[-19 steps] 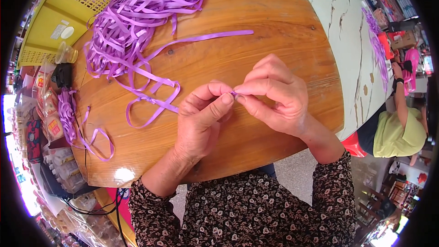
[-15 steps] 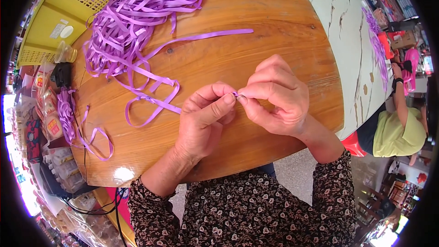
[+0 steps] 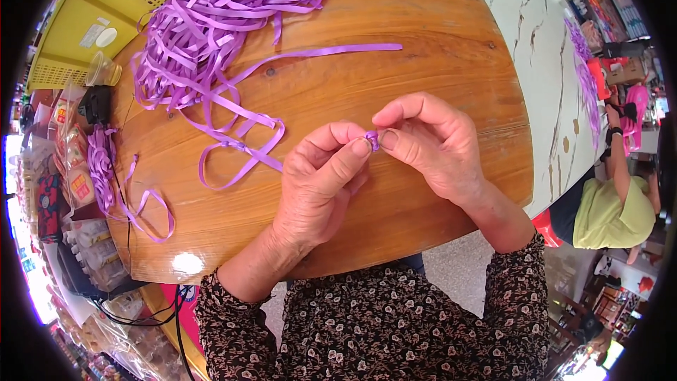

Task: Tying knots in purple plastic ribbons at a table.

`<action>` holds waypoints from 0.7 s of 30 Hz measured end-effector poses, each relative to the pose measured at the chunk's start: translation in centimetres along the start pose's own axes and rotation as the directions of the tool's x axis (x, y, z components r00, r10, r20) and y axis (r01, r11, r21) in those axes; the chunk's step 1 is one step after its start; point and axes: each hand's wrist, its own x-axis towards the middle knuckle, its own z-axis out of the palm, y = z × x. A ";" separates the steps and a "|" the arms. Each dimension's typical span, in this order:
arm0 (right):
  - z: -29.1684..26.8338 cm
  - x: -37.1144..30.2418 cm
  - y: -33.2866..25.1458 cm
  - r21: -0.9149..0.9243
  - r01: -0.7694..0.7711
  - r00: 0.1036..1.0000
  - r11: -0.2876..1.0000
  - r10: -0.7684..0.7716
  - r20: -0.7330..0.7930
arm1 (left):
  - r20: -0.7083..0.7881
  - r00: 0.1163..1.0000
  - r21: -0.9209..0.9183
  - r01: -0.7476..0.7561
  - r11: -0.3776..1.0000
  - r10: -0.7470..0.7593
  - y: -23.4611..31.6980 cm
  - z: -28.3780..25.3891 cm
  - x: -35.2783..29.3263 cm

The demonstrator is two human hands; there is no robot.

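Over the wooden table, my left hand point(image 3: 321, 176) pinches a small purple ribbon knot point(image 3: 371, 141) between thumb and forefinger. From the other side, my right hand point(image 3: 437, 148) meets the knot with its thumb tip. The right forefinger arches above it, a little apart, and the other fingers are curled partly out of sight. A purple ribbon point(image 3: 254, 164) runs from behind my left hand to a loop with a knot in it. Farther off, it joins a big tangled heap of purple ribbons point(image 3: 204, 35) at the back left.
A yellow plastic basket point(image 3: 77, 14) and a clear cup point(image 3: 104, 70) stand at the back left. Bagged goods point(image 3: 92, 247) and a purple ribbon bundle point(image 3: 102, 162) line the left edge. At right, a person in a yellow-green top point(image 3: 613, 212) sits by a white marbled table point(image 3: 543, 99).
The right forefinger has lifted away from the pinch and the right hand has turned, its thumb now against the knot. More of the knot shows. The left hand keeps its pinch.
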 end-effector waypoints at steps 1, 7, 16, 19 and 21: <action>-0.1 -0.1 0.1 -0.005 0.022 1.000 1.000 -0.022 0.008 | 0.000 1.000 0.010 0.003 1.000 -0.003 0.0 0.1 0.0; -0.5 -0.2 0.0 0.155 -0.133 0.990 0.979 0.140 -0.033 | 0.096 0.995 0.048 -0.011 0.999 0.006 -0.2 -0.1 0.2; -0.8 -0.5 -0.6 -0.380 0.325 0.946 0.866 -0.307 0.107 | 0.178 0.982 0.082 -0.076 0.994 0.061 -0.6 -0.1 0.3; -0.9 -0.2 -1.0 -0.525 0.515 0.852 0.678 -0.470 0.228 | 0.171 0.985 -0.033 -0.008 0.999 0.014 -0.7 -0.2 0.2; -0.9 -0.1 -1.4 -0.555 0.540 0.836 0.633 -0.482 0.263 | 0.183 0.983 -0.069 0.004 0.998 0.009 -0.6 -0.1 0.1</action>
